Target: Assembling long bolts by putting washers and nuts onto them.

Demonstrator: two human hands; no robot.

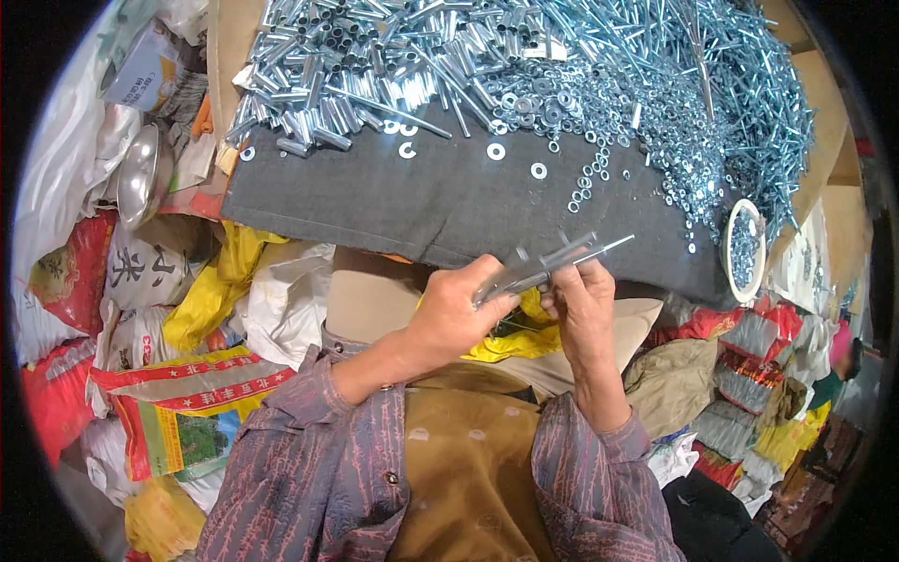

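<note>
We see two bare hands in front of the body, above the lap and close to the near edge of a dark cloth (375,208). The left hand (461,302) is clenched round the lower end of a few metal pieces (529,278), tubes or rods, which slant up to the right. The right hand (582,295) grasps the same pieces farther along, its thumb and fingers bent against them, and one thin rod end (618,243) pokes out past its fingertips. The pieces are blurred, so we cannot count them, nor can we tell whether a small part sits between the right fingers.

Beyond the hands, a big heap spreads over the far side of the cloth: short tubes (323,122) at the left, washers (552,105) in the middle, small rings (688,169) toward the right, and thin rods (768,122) at the far right. We find a loose washer (538,170) apart from the heap, between it and the hands. A white-rimmed bowl (744,297) with small metal parts in it stands at the cloth's right end. Off to the left we see a shiny metal bowl (140,178) and a yellow bag (211,295)
</note>
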